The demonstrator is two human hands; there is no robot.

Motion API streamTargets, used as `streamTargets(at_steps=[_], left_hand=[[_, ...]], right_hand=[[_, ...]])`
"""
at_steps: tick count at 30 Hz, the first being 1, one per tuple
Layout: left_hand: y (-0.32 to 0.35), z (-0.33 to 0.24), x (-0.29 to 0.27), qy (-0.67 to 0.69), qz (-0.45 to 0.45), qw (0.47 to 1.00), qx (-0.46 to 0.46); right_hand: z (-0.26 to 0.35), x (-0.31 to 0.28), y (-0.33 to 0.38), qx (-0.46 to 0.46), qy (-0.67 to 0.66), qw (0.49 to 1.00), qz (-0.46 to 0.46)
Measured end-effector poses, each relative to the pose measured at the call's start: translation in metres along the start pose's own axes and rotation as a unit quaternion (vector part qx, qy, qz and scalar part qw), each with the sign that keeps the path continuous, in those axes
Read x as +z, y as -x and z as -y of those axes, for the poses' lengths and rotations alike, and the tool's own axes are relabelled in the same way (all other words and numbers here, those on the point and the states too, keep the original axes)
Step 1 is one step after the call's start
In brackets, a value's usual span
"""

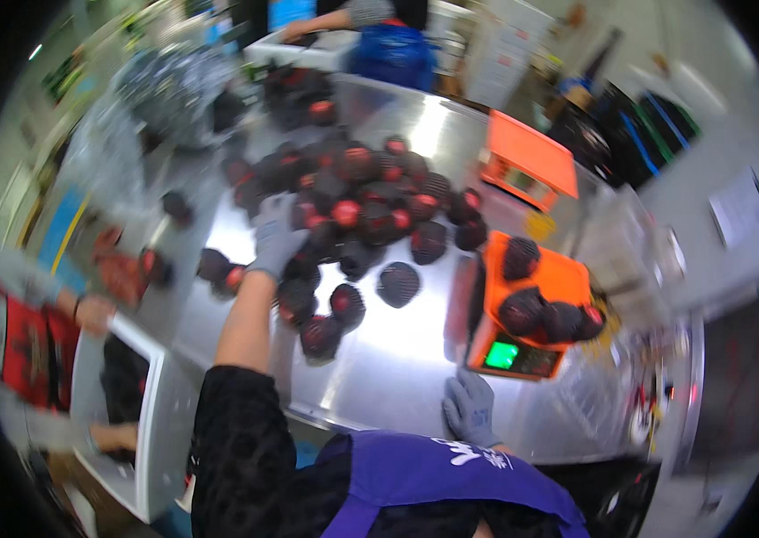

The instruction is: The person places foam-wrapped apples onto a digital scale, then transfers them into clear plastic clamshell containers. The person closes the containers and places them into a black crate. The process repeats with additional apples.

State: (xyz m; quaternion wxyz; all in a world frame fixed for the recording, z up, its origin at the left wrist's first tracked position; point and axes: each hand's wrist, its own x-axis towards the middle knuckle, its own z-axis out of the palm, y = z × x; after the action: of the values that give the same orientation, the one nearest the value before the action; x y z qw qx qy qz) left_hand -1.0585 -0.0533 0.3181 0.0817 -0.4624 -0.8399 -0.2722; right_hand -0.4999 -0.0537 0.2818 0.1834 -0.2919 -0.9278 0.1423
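A heap of round red fruit in black netted sleeves (379, 193) covers the middle of the metal table (397, 336). Grey-gloved, my left hand (276, 235) reaches over the heap's left side, fingers outstretched against the fruit; blur hides the exact contact. My right hand (471, 410), in a matching glove, lies at the table's near edge, fingers extended and nothing visible in it. Just beyond it stands an orange scale (509, 296) with a lit green display (501, 355). Several sleeved fruits (541, 314) rest on its pan. One single fruit (398, 284) sits between heap and scale.
A second orange scale (530, 152) stands at the far right. Clear plastic bags (115, 152) bunch at the far left, and more clear plastic (581, 408) lies at right. A person's hands (94, 314) hold a white box (153, 394) at left. Another person's arm (321, 24) shows at the far side.
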Motion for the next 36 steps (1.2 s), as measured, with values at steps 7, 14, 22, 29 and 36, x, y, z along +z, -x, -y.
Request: streamTargets(at_steps=[7,14,22,29,36], left_hand=[[-0.024,-0.024,-0.029,0.399,-0.045,0.912,-0.087],[0.008,-0.333,-0.07,0.527,0.156,0.827,0.12],[0.009,-0.5,0.039,0.218,0.251,0.889,0.315],[-0.012,-0.506,0.034,0.134,0.208,0.876,0.413],[0.014,-0.382,-0.034,0.363,0.112,0.905,0.193]], right_hand=[[0.0,-0.01,-0.004,0.031,0.003,0.999,-0.008],[-0.014,-0.004,0.011,0.046,-0.01,0.999,-0.008],[-0.016,-0.019,0.013,0.013,-0.092,0.994,-0.063],[-0.041,-0.001,0.016,-0.046,-0.122,0.991,-0.028],[-0.041,-0.013,0.014,-0.057,-0.116,0.99,-0.06]])
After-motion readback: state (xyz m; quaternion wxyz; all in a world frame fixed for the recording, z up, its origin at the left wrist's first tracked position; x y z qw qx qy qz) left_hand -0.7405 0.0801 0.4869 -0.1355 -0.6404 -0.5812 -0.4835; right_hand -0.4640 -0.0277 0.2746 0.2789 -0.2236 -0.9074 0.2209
